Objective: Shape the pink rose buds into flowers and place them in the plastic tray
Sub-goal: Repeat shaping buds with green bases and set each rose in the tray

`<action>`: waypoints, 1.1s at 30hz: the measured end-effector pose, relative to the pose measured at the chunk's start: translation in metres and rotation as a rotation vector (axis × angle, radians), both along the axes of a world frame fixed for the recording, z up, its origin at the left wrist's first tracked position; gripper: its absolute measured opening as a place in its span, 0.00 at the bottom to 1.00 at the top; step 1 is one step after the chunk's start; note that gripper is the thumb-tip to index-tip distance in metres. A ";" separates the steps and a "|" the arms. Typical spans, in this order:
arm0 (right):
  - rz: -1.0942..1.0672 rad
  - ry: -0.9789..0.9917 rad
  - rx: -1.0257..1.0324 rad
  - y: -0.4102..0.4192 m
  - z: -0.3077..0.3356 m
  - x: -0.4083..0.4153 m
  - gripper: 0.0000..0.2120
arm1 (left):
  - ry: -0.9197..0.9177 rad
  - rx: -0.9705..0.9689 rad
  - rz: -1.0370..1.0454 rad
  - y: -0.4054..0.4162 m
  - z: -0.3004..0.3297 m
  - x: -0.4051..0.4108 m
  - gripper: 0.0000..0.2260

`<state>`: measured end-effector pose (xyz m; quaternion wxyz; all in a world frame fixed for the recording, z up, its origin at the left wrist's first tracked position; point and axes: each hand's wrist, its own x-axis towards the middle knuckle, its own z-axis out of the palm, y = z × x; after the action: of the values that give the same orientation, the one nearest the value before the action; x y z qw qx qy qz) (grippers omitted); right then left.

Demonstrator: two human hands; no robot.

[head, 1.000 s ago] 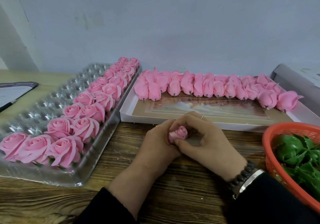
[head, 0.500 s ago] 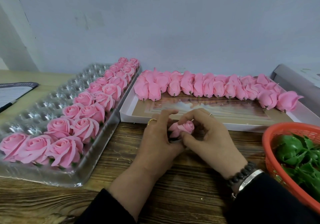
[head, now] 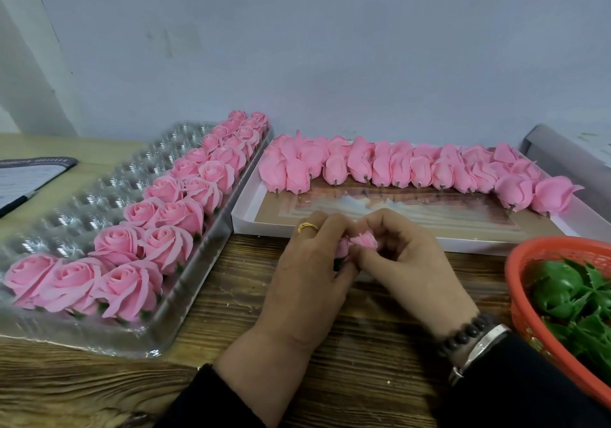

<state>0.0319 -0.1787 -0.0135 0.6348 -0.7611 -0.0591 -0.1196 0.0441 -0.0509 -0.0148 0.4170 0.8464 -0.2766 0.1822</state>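
Note:
A small pink rose bud [head: 363, 241] sits between both hands above the wooden table. My left hand [head: 307, 279] curls round its left side and base. My right hand [head: 406, 262] pinches its petals from the right with thumb and fingertips. Most of the bud is hidden by the fingers. At the left lies the clear plastic tray [head: 66, 216], with two rows of shaped pink roses [head: 165, 245] along its right side. Behind my hands, a row of unshaped pink buds [head: 413, 169] lies in a white cardboard box [head: 251, 209].
An orange basket [head: 542, 295] with green plastic calyxes [head: 575, 298] stands at the right, close to my right wrist. A dark clipboard [head: 26, 179] with a pen lies at the far left. A grey wall rises just behind the box.
Both hands have opened a little around the bud and shifted slightly away from me. My left fingers lifted, showing the ring, and my right fingertips now work the petals.

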 end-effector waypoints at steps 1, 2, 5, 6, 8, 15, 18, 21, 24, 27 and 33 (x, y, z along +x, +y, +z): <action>-0.004 0.008 0.007 0.000 0.000 0.000 0.10 | 0.008 0.010 -0.006 0.000 0.001 -0.001 0.11; -0.008 0.019 0.021 0.000 0.001 0.000 0.09 | 0.014 0.022 -0.013 -0.001 0.001 -0.001 0.12; -0.018 0.045 0.075 0.002 0.002 -0.001 0.09 | 0.014 0.071 -0.024 -0.003 0.003 -0.004 0.14; -0.026 0.049 0.088 0.003 0.002 -0.001 0.09 | 0.007 0.088 -0.020 -0.003 0.003 -0.004 0.14; -0.046 0.057 0.099 0.004 0.001 0.000 0.08 | -0.012 0.114 -0.003 -0.003 0.003 -0.004 0.15; -0.097 0.082 0.076 0.006 -0.003 0.000 0.04 | 0.002 0.122 0.001 -0.003 0.002 -0.003 0.11; -0.096 0.095 0.050 0.006 -0.003 0.000 0.04 | 0.025 0.098 -0.003 -0.002 0.001 -0.001 0.10; -0.077 0.092 0.043 0.005 -0.002 0.000 0.04 | 0.035 0.057 0.005 -0.002 -0.001 0.001 0.10; -0.061 0.072 0.052 0.004 -0.002 0.000 0.03 | 0.044 0.031 0.006 -0.002 -0.002 0.002 0.08; -0.055 0.019 0.036 0.004 0.000 0.000 0.02 | 0.063 -0.019 -0.002 -0.001 -0.003 0.003 0.09; -0.122 0.025 0.198 0.000 -0.003 0.004 0.12 | 0.149 -0.202 -0.007 0.000 -0.005 0.006 0.09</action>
<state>0.0359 -0.1783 -0.0162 0.6991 -0.6983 0.0075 -0.1536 0.0497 -0.0505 -0.0194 0.5201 0.8103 -0.2281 0.1442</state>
